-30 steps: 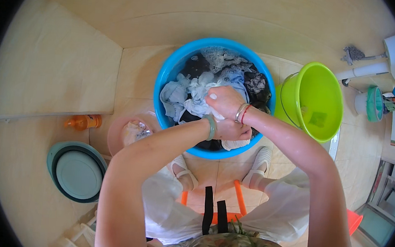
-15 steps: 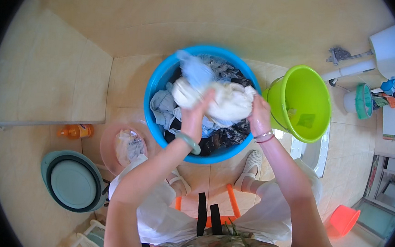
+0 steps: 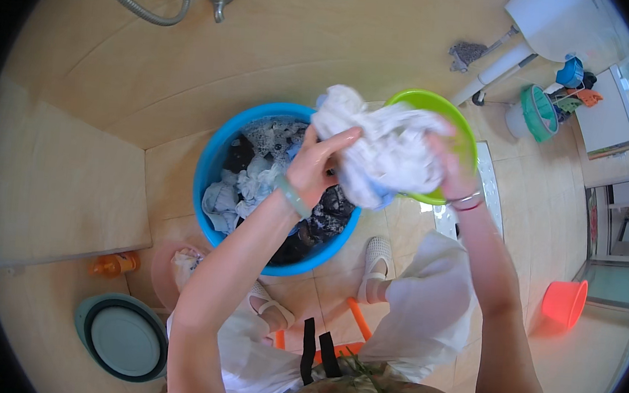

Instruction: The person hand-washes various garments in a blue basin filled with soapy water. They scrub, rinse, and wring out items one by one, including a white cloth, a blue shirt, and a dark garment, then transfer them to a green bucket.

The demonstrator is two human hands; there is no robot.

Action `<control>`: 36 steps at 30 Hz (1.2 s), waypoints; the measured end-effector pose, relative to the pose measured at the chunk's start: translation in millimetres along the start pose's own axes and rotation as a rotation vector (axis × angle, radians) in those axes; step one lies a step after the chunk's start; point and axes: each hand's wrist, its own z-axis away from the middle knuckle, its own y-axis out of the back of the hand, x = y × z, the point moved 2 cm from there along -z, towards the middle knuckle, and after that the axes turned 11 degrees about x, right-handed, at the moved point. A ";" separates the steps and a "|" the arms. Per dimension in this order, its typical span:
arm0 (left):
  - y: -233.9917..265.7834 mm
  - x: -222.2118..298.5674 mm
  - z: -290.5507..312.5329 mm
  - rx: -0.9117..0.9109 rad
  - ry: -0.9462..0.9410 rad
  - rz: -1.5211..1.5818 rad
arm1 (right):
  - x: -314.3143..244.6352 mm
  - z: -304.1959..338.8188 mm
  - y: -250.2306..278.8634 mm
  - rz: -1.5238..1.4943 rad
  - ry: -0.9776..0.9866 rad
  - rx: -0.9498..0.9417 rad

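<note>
A bundled white wet garment [image 3: 399,148] with a pale blue part at its lower edge is held up between my hands. My left hand [image 3: 317,163], with a green bangle on its wrist, grips the bundle's left side. At the right side my right hand [image 3: 451,163] holds the cloth, its fingers blurred. The bundle hangs over the gap between the blue tub [image 3: 202,180] and the lime-green bucket [image 3: 420,95], covering much of the bucket's mouth. Inside the tub lie light blue garments [image 3: 222,202], dark clothes [image 3: 324,219] and suds.
At the left stand a pink basin [image 3: 163,273], an orange bottle [image 3: 114,263] and a grey-green basin [image 3: 126,340]. An orange stool [image 3: 359,318] is beneath me. To the right are a red-orange bucket [image 3: 563,305] and a lined bin [image 3: 537,114]. A shower hose [image 3: 141,9] hangs on the wall.
Both hands have lifted the white garment from above the blue tub and carried it right, partly over the green bucket. The view has shifted, bringing the hose and wall fitting into sight.
</note>
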 end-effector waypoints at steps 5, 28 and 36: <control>-63.0 -42.4 -60.1 -0.115 0.111 0.020 | -62.3 -37.5 68.0 -0.138 -0.031 0.284; 268.3 -129.0 -90.5 0.757 -0.445 -1.556 | 81.2 -67.1 3.3 0.896 0.395 0.007; 272.2 -121.8 -75.6 0.610 -0.390 -1.298 | 219.5 -19.4 -186.3 0.942 0.202 -0.651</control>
